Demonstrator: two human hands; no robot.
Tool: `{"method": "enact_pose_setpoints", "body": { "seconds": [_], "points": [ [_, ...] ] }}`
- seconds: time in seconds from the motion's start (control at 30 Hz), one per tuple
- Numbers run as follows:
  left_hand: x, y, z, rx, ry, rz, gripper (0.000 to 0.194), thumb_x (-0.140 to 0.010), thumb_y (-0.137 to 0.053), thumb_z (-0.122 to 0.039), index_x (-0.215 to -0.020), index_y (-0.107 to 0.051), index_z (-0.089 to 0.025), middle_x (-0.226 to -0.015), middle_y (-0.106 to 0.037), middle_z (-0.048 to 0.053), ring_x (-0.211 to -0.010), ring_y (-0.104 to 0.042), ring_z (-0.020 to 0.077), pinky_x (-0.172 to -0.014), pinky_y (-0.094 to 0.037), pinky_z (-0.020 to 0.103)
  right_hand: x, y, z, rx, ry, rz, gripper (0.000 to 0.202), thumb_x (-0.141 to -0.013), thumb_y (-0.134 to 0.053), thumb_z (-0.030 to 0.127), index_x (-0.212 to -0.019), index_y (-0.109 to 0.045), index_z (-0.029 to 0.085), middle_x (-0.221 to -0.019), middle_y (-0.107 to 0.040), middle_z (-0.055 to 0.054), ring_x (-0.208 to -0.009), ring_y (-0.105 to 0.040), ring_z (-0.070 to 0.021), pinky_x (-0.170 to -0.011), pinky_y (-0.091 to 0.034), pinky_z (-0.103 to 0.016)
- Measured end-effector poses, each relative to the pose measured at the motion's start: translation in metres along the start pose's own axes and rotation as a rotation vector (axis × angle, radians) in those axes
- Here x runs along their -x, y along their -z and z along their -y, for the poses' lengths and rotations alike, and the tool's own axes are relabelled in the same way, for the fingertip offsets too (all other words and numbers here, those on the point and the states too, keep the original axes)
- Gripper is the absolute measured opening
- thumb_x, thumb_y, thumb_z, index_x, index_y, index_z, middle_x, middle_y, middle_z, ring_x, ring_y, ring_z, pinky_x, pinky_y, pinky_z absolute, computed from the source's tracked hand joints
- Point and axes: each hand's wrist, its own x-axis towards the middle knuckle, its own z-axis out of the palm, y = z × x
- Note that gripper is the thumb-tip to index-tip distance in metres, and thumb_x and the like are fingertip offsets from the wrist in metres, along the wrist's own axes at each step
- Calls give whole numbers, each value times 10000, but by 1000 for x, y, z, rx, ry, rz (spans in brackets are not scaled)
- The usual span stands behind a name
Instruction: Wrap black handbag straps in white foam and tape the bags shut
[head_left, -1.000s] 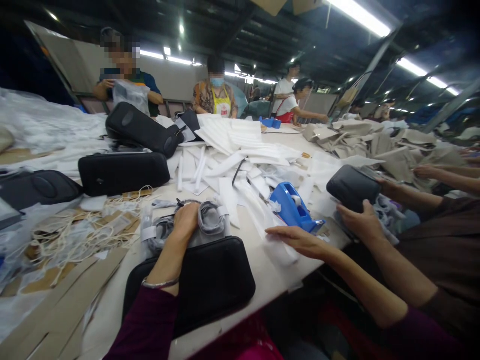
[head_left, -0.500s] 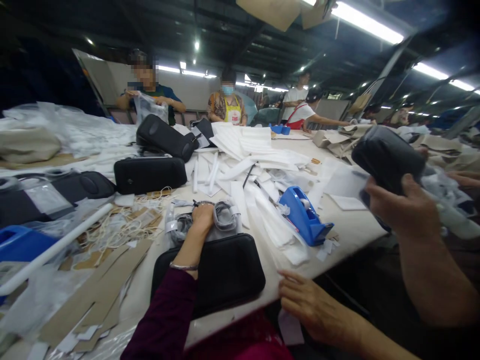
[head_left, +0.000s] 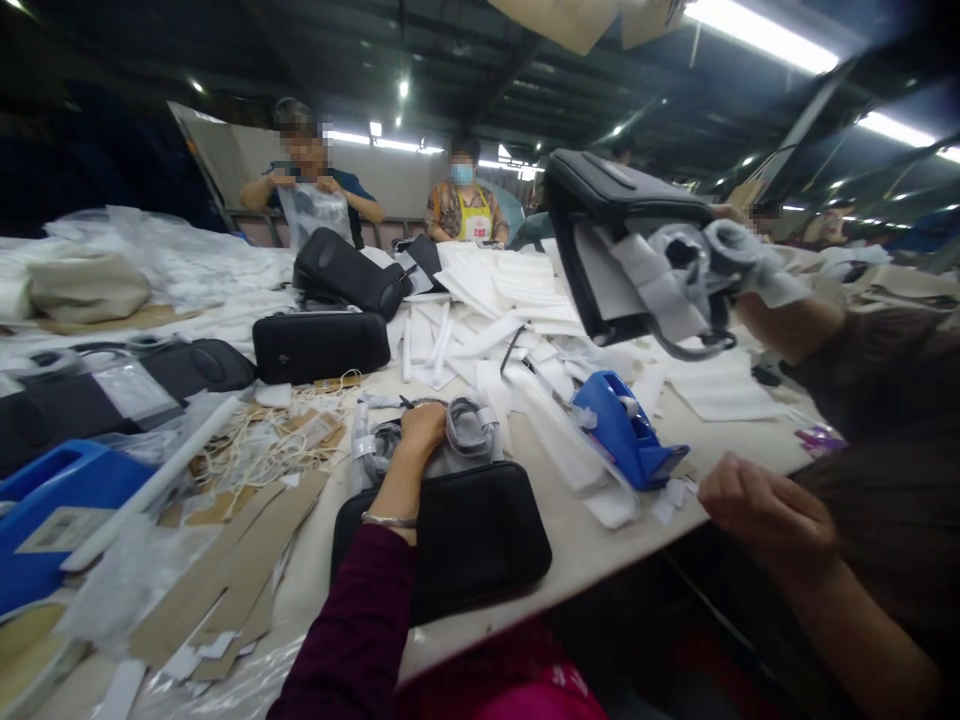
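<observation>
My left hand (head_left: 421,428), in a purple sleeve with a bracelet at the wrist, reaches over a black zip-style case (head_left: 480,535) at the table's front edge. Its fingers are closed just behind the case, between two plastic-wrapped grey coils (head_left: 472,427). A small dark tip pokes out beside the fingers; what they grip is hidden. My right hand does not show. To the right, a co-worker's hand (head_left: 765,510) hangs loosely curled beside the table edge. The co-worker's other arm holds up a similar black case (head_left: 622,195) with wrapped grey-white coils hanging from it.
A blue tape dispenser (head_left: 628,430) stands right of my case. White foam sheets (head_left: 517,275) are heaped behind it. More black cases (head_left: 322,347) lie at left. Cardboard strips (head_left: 240,565), pale cords (head_left: 270,440) and a white tube (head_left: 150,485) cover the near left. Other people stand across the table.
The co-worker's black case has swung up and left, turning its coils into view. A bare hand low at the table's front edge no longer shows there. My left hand stays between the coils.
</observation>
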Motion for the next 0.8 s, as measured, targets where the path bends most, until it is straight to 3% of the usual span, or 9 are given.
{"method": "enact_pose_setpoints", "body": {
  "seconds": [0.2,0.3,0.43,0.5,0.6,0.7,0.8],
  "points": [
    [-2,4,2,9,9,26,370,-895,-418,-304,-1096,-682,-141,-1170,-653,200,-1101,-615,307,-890,-477,374,-44,-45,14,-235,-318,-14,322,-731,-697,448,-726,-654,129,-534,-586,-6,-452,-525,-101,-483,-472,-214],
    [-5,7,3,14,20,35,367,-892,-420,-314,-1061,-695,-140,-1154,-661,198,-1098,-618,307,-886,-477,368,-70,-56,11,-386,-487,2,272,-742,-668,383,-665,-626,125,-499,-568,-4,-403,-490,-88,-418,-423,-194],
    [-10,9,6,34,27,68,386,-891,-410,-352,-1040,-697,-141,-1148,-662,205,-1099,-614,332,-879,-473,396,-81,-60,0,-650,-564,159,97,-683,-650,238,-648,-617,154,-507,-579,13,-382,-449,-68,-430,-436,-186],
    [-12,11,8,51,23,90,394,-891,-403,-363,-1047,-693,-148,-1163,-657,201,-1106,-607,344,-878,-470,416,-76,-61,-3,-661,-580,277,86,-612,-690,192,-604,-609,167,-446,-539,32,-332,-366,-54,-361,-357,-168],
    [-14,11,9,75,21,105,387,-885,-408,-368,-1053,-688,-159,-1190,-647,189,-1123,-593,351,-890,-460,433,-67,-57,-4,-645,-608,428,155,-626,-737,297,-649,-638,181,-414,-509,35,-303,-252,-39,-315,-227,-162],
    [-15,13,11,105,30,106,367,-874,-430,-364,-1020,-693,-154,-1184,-650,192,-1122,-591,356,-904,-450,448,-67,-50,-5,-717,-535,319,285,-750,-623,472,-745,-641,188,-442,-486,47,-315,-124,-27,-329,-181,-174],
    [-18,18,13,157,5,106,337,-856,-458,-344,-998,-696,-153,-1148,-671,178,-1107,-600,351,-901,-461,444,-79,-57,-8,-637,-425,24,274,-837,-483,441,-716,-560,207,-461,-496,36,-308,-137,-45,-333,-227,-196]
  ]
}}
